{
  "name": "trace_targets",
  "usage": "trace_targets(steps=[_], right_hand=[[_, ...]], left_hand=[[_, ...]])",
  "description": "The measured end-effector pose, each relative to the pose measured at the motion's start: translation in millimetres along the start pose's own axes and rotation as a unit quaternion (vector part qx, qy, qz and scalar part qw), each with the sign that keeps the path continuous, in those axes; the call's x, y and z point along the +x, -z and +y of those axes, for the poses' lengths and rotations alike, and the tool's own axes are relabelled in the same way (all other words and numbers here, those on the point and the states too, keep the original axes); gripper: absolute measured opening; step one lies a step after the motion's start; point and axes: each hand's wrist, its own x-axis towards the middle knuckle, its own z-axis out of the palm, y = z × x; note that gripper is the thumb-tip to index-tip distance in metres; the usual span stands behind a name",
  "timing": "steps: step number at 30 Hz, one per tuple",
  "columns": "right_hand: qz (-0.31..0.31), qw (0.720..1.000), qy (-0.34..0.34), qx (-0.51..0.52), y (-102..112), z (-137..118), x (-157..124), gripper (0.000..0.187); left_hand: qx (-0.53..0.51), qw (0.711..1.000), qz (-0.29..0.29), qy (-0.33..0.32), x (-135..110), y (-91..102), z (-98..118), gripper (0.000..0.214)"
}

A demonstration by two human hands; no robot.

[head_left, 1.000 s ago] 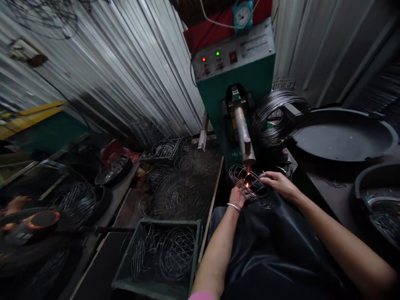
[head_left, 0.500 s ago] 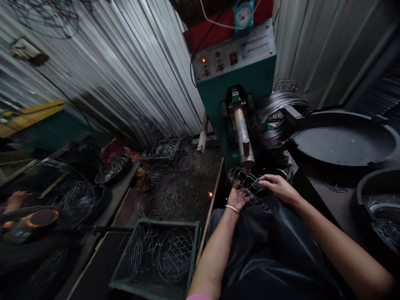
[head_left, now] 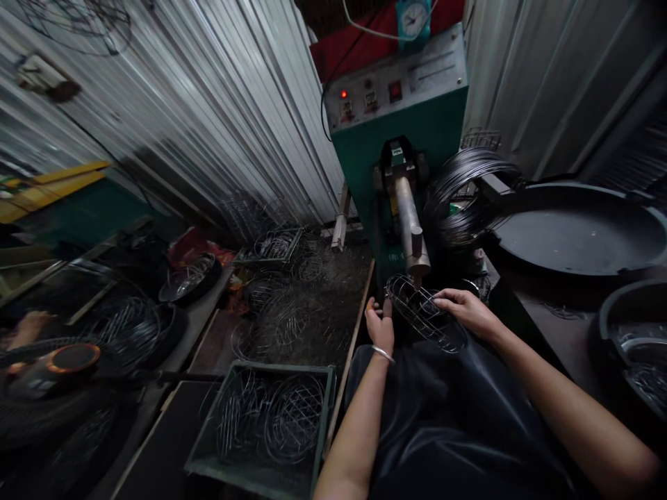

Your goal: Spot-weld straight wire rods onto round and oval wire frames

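Note:
A round wire grille [head_left: 424, 312] is held under the metal electrode arm [head_left: 410, 226] of a green welding machine [head_left: 399, 132]. My right hand [head_left: 463, 309] grips the grille's right rim, fingers closed over the wires. At the grille's left edge my left hand [head_left: 379, 325] pinches the rim, a bangle on its wrist. A black apron [head_left: 442, 417] covers my lap below the grille. No spark shows at the electrode tip.
A green crate [head_left: 263, 423] of finished wire grilles stands at lower left. More grilles [head_left: 292, 305] lie heaped on the floor by the corrugated wall. A coil of black wire [head_left: 463, 194] and large dark pans [head_left: 573, 229] sit at right. Another person's hand [head_left: 26, 326] works at far left.
The welding spark has gone out and the green lamp is off. My left hand slid from under the grille to its left edge, and the grille tilted and turned.

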Motion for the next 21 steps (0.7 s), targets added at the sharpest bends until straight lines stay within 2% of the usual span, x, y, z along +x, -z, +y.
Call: trace_targets(steps=[1, 3, 5, 7, 11, 15, 19, 21], right_hand=[[-0.002, 1.0, -0.001, 0.001, -0.2, -1.1, -0.3, 0.035], [-0.004, 1.0, -0.003, 0.006, -0.7, -2.7, -0.8, 0.034], [-0.003, 1.0, -0.003, 0.008, -1.6, -2.7, -1.1, 0.034], [-0.001, 1.0, 0.001, 0.002, -2.4, -0.8, -0.8, 0.033], [0.014, 0.999, 0.02, -0.03, -3.5, 3.2, 1.1, 0.032], [0.048, 0.995, 0.05, -0.07, -5.3, -0.6, -0.6, 0.031], [0.073, 0.991, 0.074, -0.086, -12.6, -4.3, -10.8, 0.029], [0.078, 0.99, 0.081, -0.084, -18.7, -2.1, -17.1, 0.03]], left_hand=[[0.041, 0.995, 0.017, -0.091, -1.3, 2.3, 3.5, 0.059], [0.123, 0.966, 0.004, -0.228, -1.4, 3.4, 12.8, 0.058], [0.197, 0.928, -0.021, -0.316, 2.3, 0.5, 21.6, 0.051], [0.241, 0.902, -0.011, -0.358, 8.2, -4.7, 26.2, 0.041], [0.255, 0.88, 0.027, -0.399, 16.6, -14.9, 22.2, 0.032], [0.258, 0.886, 0.047, -0.383, 13.1, -19.3, 18.2, 0.031], [0.283, 0.892, 0.059, -0.349, 4.2, -12.9, 21.6, 0.033], [0.269, 0.896, 0.044, -0.35, 2.2, -5.3, 22.7, 0.035]])
